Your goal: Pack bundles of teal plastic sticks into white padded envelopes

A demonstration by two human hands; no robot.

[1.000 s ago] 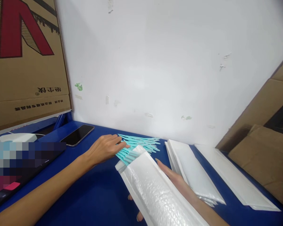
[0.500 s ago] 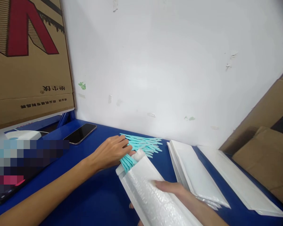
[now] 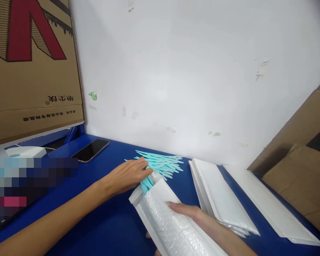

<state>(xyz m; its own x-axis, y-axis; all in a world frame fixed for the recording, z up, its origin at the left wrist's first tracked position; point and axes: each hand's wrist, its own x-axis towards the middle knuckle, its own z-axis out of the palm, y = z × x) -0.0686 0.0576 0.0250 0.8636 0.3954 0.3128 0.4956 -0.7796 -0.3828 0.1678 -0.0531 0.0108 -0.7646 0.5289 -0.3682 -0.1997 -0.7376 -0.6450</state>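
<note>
My left hand (image 3: 126, 175) grips a small bunch of teal plastic sticks (image 3: 147, 182) whose ends are inside the open mouth of a white bubble mailer (image 3: 170, 222). My right hand (image 3: 188, 212) lies on top of that mailer and holds it, with fingers also under its lower edge. A loose pile of the same teal sticks (image 3: 162, 161) lies on the blue table (image 3: 106, 220) just beyond my left hand, near the white wall.
A stack of white mailers (image 3: 220, 195) lies right of the held one, another mailer (image 3: 269, 206) further right. A black phone (image 3: 90, 150) lies at the back left. Cardboard boxes stand at the left (image 3: 29, 71) and right (image 3: 298, 167). A white device (image 3: 25, 152) sits at left.
My left hand has pushed the bunch of teal sticks deeper into the mailer's mouth. My right hand moved from beside the mailer onto its top face.
</note>
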